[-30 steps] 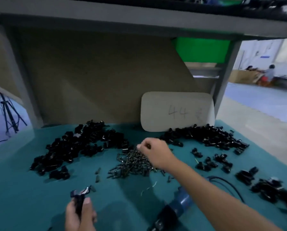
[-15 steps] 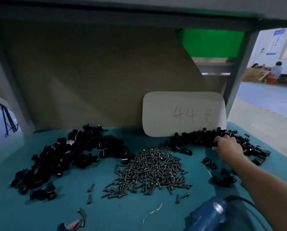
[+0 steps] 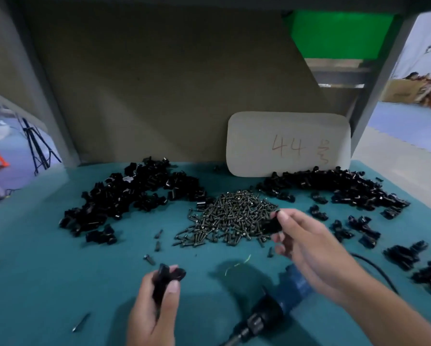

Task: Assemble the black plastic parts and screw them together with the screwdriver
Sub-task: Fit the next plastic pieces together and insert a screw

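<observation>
The left hand (image 3: 157, 308), low and near the body, grips one black plastic part (image 3: 164, 280) between thumb and curled fingers, the part standing roughly upright above the fist. The right hand (image 3: 307, 248) is raised over the mat and pinches a second black part (image 3: 272, 224) between thumb and forefinger, the remaining fingers loosely curled beneath; its outline is blurred, so the exact orientation of the piece cannot be told. The two held parts are apart, not yet mated. Such pieces look small, light and rigid, with a glossy surface likely to slip; a hold on the flat outer faces, clear of the mating edges and screw hole, seems advisable. Just beyond the right hand lies the heap of screws (image 3: 232, 218), flanked by a left pile of black parts (image 3: 132, 196) and a right pile (image 3: 334, 188). The screwdriver (image 3: 269, 313), blue-bodied with a cable, lies untouched on the teal mat (image 3: 47, 283) beneath the right forearm. A card marked "44" (image 3: 288, 144) leans against the backboard.
</observation>
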Available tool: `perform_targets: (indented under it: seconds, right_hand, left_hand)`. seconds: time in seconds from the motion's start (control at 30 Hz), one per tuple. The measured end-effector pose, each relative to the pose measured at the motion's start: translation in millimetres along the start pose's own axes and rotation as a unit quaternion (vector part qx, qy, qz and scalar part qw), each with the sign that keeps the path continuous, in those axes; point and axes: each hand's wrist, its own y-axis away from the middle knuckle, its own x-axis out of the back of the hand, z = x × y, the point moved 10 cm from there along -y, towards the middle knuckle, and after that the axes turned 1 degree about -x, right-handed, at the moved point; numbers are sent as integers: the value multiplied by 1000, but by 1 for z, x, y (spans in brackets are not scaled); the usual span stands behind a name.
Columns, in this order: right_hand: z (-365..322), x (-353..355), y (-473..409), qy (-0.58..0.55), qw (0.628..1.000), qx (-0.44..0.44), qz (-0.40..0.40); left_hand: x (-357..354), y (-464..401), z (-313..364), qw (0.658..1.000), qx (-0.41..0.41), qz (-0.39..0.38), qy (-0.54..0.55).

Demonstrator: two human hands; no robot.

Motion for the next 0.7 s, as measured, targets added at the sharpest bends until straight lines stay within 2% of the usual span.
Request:
perform_targets:
  seconds: [0.03,0.1,0.17,0.23,0.33,0.47,0.7]
  right_hand:
    - [16,-21,19,-51,998,-26,-27]
    - [43,-56,47,-133,988,-55,-59]
    - [57,-74,59,-159,985,-44,-56]
    - [61,-78,60,-102,994,-5,-37]
    - [62,-78,61,16,999,37,-32]
    - [66,-74,64,21,997,69,-39]
    - [61,-61,64,-11,996,80,-33]
  left_hand:
    - [-1,7,7,999,-30,-23,-32]
    - [-9,14,8,996,-37,-69,-48]
    - [-14,18,17,987,-76,-113,-90]
    - [-22,19,24,978,-99,-136,-121]
    - [-26,22,25,975,-103,-159,-112]
    - [-30,24,28,974,-99,-172,-104]
    - [-22,21,18,984,-67,-152,-68]
